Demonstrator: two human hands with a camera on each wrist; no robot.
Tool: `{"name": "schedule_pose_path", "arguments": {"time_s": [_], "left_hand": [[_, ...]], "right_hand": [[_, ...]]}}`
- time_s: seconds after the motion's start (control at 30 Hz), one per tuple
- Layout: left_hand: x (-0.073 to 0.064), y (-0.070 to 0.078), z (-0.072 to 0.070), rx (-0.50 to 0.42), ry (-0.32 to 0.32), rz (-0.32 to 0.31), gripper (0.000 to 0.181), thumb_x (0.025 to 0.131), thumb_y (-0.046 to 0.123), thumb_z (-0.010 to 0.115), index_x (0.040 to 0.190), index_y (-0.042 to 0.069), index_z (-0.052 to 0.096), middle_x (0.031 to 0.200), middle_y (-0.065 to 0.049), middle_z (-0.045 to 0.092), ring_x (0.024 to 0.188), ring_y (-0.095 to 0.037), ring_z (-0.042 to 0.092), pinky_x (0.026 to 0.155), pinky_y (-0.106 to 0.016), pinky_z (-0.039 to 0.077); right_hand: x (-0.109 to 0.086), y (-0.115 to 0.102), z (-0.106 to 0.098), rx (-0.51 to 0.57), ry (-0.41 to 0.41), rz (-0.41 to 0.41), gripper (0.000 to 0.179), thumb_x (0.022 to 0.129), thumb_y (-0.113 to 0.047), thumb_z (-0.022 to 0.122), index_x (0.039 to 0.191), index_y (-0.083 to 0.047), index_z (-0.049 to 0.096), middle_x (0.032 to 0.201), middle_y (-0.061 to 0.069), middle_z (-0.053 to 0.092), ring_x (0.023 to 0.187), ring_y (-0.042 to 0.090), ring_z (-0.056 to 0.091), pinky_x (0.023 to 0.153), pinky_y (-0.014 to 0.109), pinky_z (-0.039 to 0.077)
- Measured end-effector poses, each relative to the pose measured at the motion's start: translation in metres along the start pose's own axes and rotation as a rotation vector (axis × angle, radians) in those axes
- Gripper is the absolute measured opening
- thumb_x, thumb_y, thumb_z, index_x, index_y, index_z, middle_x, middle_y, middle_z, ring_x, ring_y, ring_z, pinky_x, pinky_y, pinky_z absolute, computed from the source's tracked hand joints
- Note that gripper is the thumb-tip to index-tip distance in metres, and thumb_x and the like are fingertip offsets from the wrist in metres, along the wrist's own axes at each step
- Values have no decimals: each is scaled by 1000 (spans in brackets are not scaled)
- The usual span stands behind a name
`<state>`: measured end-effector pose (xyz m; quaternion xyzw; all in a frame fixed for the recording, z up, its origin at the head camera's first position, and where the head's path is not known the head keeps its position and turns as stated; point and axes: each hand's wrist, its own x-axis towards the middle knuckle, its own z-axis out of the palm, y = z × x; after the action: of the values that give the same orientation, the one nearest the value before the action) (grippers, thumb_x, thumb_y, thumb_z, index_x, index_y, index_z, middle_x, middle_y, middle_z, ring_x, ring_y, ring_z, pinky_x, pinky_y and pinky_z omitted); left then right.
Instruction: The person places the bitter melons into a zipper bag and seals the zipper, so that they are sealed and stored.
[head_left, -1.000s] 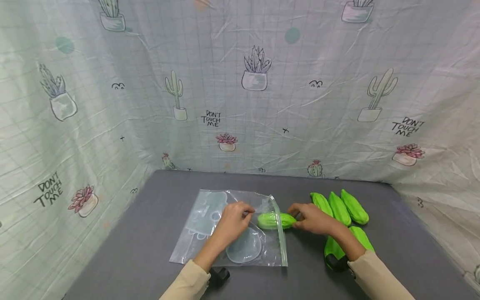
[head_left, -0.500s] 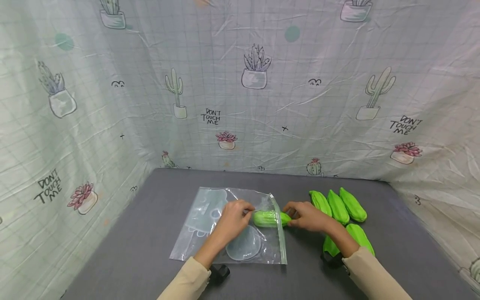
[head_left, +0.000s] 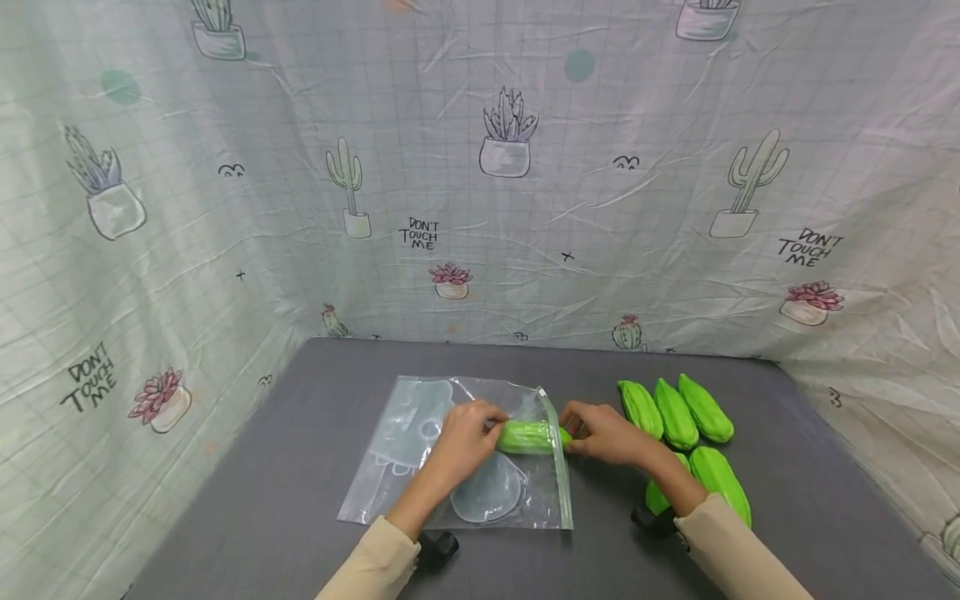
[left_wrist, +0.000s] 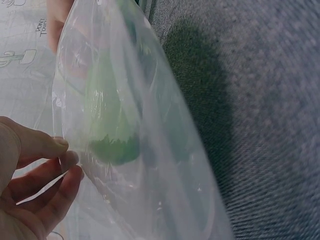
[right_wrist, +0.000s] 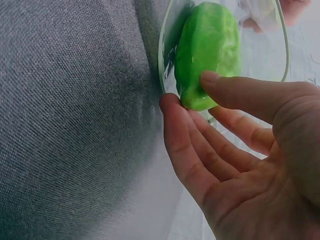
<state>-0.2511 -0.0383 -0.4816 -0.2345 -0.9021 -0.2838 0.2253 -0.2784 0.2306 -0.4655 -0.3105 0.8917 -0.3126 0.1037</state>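
Observation:
A clear zip bag (head_left: 543,500) with pale printed shapes lies flat, its green-edged mouth facing right. My left hand (head_left: 468,429) pinches the bag's upper film between thumb and fingers, lifting it, as the left wrist view shows. A bright green ridged gourd (head_left: 525,437) lies mostly inside the bag, its narrow end at the mouth. With thumb and fingertips, my right hand (head_left: 600,432) holds that end; in the right wrist view the thumb lies on top of the gourd (right_wrist: 210,50) and the fingers are under its tip.
Several more green gourds (head_left: 677,414) lie on the dark grey table (head_left: 285,467) to the right, some partly behind the right forearm. A patterned curtain (head_left: 510,250) hangs behind the table and along its sides.
My right hand has moved left, sliding the gourd further into the bag through its mouth. The left hand has kept its pinch on the film in the same place.

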Motion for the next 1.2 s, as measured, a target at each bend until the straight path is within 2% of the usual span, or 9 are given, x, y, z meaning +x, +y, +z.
{"name": "schedule_pose_path", "arguments": {"time_s": [0.1, 0.23, 0.4, 0.53, 0.7, 0.83, 1.0, 1.07, 1.2], "left_hand": [[-2, -1, 1, -9, -2, 4, 12, 85, 2, 76, 94, 9, 81, 89, -4, 78, 79, -18, 72, 70, -29, 57], [-3, -1, 1, -13, -1, 3, 12, 85, 2, 76, 94, 8, 81, 89, -5, 78, 80, -18, 73, 70, -29, 58], [-2, -2, 0, -12, 4, 6, 12, 85, 1, 76, 93, 8, 81, 87, -5, 78, 77, -17, 72, 69, -29, 57], [-2, -3, 0, 2, 6, 3, 11, 84, 2, 76, 92, 9, 81, 87, -4, 77, 78, -16, 72, 70, -29, 57], [-1, -2, -2, 6, 13, 7, 11, 84, 3, 77, 91, 10, 81, 83, -2, 76, 73, -15, 69, 67, -27, 54], [0, -3, -2, 7, 16, 5, 11, 84, 3, 78, 90, 11, 81, 81, -1, 75, 71, -13, 67, 65, -25, 52], [1, -3, -3, 2, 11, 2, 11, 84, 2, 77, 91, 10, 81, 84, -3, 76, 73, -15, 69, 67, -26, 53], [2, -3, -3, 2, 8, 0, 11, 84, 3, 77, 92, 9, 81, 85, -4, 77, 75, -16, 70, 68, -28, 55], [4, -3, -4, 9, 11, -3, 11, 84, 3, 77, 92, 10, 81, 86, -3, 77, 76, -17, 71, 70, -30, 56]], "right_hand": [[0, 1, 3, 26, -4, -9, 31, 94, -10, 73, 121, -1, 61, 104, 17, 73, 76, 15, 72, 63, 24, 58], [1, 1, 7, 47, -3, -19, 30, 96, -10, 71, 122, -1, 61, 100, 16, 73, 72, 19, 73, 62, 25, 58], [5, 1, 13, 56, 11, -18, 28, 96, -8, 68, 122, 0, 60, 100, 14, 72, 74, 17, 72, 62, 25, 57], [8, 0, 18, 35, 67, -1, 21, 94, -6, 67, 114, -3, 61, 98, 10, 69, 78, 14, 69, 63, 25, 53], [14, -3, 25, -2, 147, 9, 13, 89, 1, 63, 99, -7, 61, 86, 5, 64, 73, 13, 61, 60, 27, 47], [17, -4, 29, 42, 178, 6, 19, 88, 2, 62, 105, -4, 67, 94, 10, 71, 84, 21, 69, 65, 28, 53], [18, -3, 30, 169, 114, -53, 30, 96, -2, 64, 124, 9, 66, 118, 26, 72, 103, 39, 74, 79, 29, 61], [17, -2, 27, 192, 87, -55, 33, 98, -4, 63, 128, 9, 64, 123, 28, 70, 107, 41, 74, 80, 28, 61], [8, -2, 16, 180, 74, -19, 31, 99, -6, 62, 129, 2, 65, 122, 24, 70, 104, 35, 74, 76, 26, 59]]}}
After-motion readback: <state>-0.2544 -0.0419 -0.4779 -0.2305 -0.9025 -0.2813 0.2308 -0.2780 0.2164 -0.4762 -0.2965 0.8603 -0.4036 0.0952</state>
